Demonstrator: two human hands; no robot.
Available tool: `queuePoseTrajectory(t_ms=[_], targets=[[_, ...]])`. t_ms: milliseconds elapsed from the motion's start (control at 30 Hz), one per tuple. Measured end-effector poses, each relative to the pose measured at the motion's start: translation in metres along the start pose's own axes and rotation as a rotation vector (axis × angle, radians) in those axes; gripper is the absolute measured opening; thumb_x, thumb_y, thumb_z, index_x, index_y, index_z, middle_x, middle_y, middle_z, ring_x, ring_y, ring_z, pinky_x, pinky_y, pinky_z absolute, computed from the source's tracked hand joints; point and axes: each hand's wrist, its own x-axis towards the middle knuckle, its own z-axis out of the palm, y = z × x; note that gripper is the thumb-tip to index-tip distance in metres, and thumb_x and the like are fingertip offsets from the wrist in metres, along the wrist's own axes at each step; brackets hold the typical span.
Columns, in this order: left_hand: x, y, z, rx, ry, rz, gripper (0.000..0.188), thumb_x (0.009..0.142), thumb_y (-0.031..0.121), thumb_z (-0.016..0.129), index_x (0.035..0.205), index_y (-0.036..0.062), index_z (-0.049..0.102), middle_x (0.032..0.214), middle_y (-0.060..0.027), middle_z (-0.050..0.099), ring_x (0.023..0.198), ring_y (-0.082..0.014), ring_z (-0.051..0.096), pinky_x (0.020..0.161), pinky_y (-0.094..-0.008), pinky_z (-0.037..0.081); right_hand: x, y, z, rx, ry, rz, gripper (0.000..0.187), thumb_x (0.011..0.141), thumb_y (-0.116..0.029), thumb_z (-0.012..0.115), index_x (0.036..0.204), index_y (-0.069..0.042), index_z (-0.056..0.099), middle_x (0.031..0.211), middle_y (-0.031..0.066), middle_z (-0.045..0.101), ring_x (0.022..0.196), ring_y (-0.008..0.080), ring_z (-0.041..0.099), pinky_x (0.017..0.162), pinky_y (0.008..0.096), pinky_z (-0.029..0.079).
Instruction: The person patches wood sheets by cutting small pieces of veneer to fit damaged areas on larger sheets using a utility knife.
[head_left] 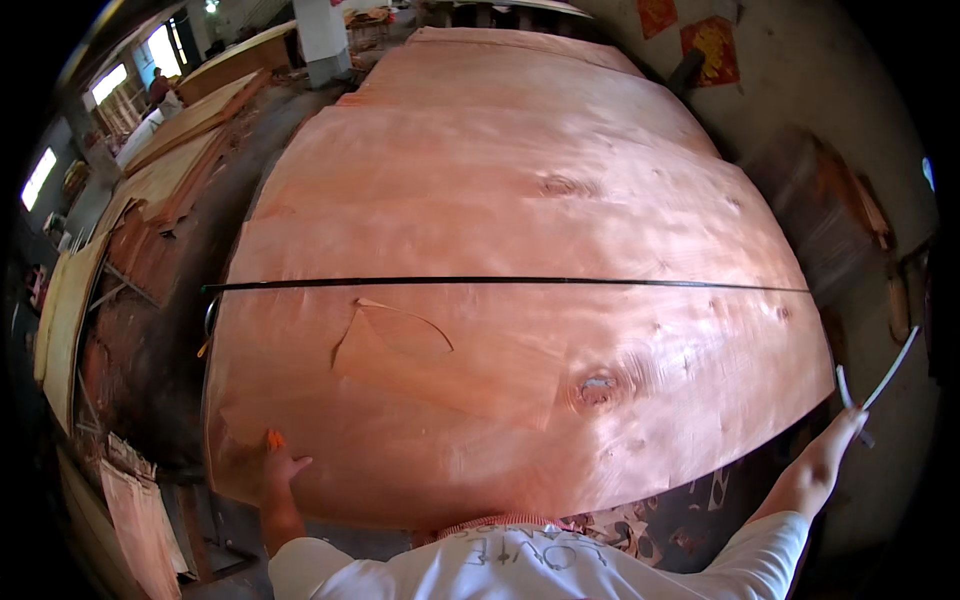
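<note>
A broad stack of reddish wood veneer sheets (pixel 480 230) fills the middle. A thin black straight strip (pixel 500 281) lies across it from left to right. My left hand (pixel 284 466) is at the near left corner of the top sheet, its thumb out to the right. Closed fingers there hold a small orange thing (pixel 275 440), whose kind I cannot make out. Beyond the right edge of the stack, my right hand (pixel 843 432) is closed around a thin white strip (pixel 893 366) that shows as two prongs in a V. A loose curved veneer sliver (pixel 405 315) lies on the top sheet.
Long stacks of pale boards (pixel 185 165) run along the left, with a person (pixel 159 88) far beyond. A white pillar (pixel 321 40) stands at the back. The wall (pixel 840 120) closes the right side. Veneer scraps (pixel 640 530) lie below the near edge.
</note>
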Motion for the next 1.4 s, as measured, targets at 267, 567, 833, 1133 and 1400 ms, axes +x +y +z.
queuePoseTrajectory(t_ms=[267,567,833,1133,1400], targets=[[-0.008,0.016,-0.021,0.122,0.113,0.027,0.065,0.064,0.051,0.067,0.111,0.0078,0.055,0.108,-0.0181,0.056,0.104,-0.0325,0.051,0.089,-0.0389,0.04,-0.124,0.09,-0.012,0.005,0.147,0.458,0.036,0.085,-0.022,0.046,0.115,-0.003,0.051,0.057,-0.0065,0.032,0.048,0.0047,0.03,0.043,0.018,0.024],[0.013,0.026,-0.014,0.093,-0.07,0.056,0.095,0.065,0.058,0.062,0.129,-0.0044,0.03,0.131,-0.0227,0.034,0.121,-0.0322,0.035,0.097,-0.0384,0.033,-0.213,0.055,-0.01,-0.336,-0.506,0.379,0.042,0.086,-0.027,0.051,0.126,-0.017,0.044,0.1,-0.0039,0.055,0.047,-0.0006,0.022,0.039,0.0147,0.017],[0.011,-0.016,0.028,0.131,0.006,0.018,0.097,0.064,0.067,0.055,0.129,-0.0004,0.031,0.132,-0.0163,0.035,0.125,-0.0308,0.028,0.1,-0.0461,0.024,-0.349,0.038,0.006,-0.099,-0.752,0.642,0.039,0.09,-0.023,0.048,0.125,-0.007,0.042,0.076,-0.0081,0.048,0.049,-0.0026,0.026,0.041,0.014,0.022],[0.01,-0.061,0.017,0.064,0.176,0.291,0.073,0.073,0.048,0.059,0.127,0.005,0.036,0.132,-0.017,0.033,0.121,-0.0309,0.032,0.099,-0.0424,0.025,-0.566,-0.077,-0.003,-0.374,-0.871,-0.031,0.029,0.089,-0.028,0.044,0.1,-0.002,0.052,0.061,-0.001,0.037,0.052,0.0092,0.037,0.047,0.0232,0.029],[0.018,-0.091,0.021,-0.059,0.25,0.447,0.069,0.071,0.042,0.064,0.122,0.003,0.039,0.127,-0.0164,0.035,0.119,-0.0297,0.033,0.099,-0.0402,0.026,-0.643,-0.104,-0.014,-0.083,-1.041,-0.039,0.044,0.093,-0.031,0.03,0.118,0.003,0.04,0.06,0.0012,0.036,0.049,0.0129,0.032,0.06,0.0298,0.04]])
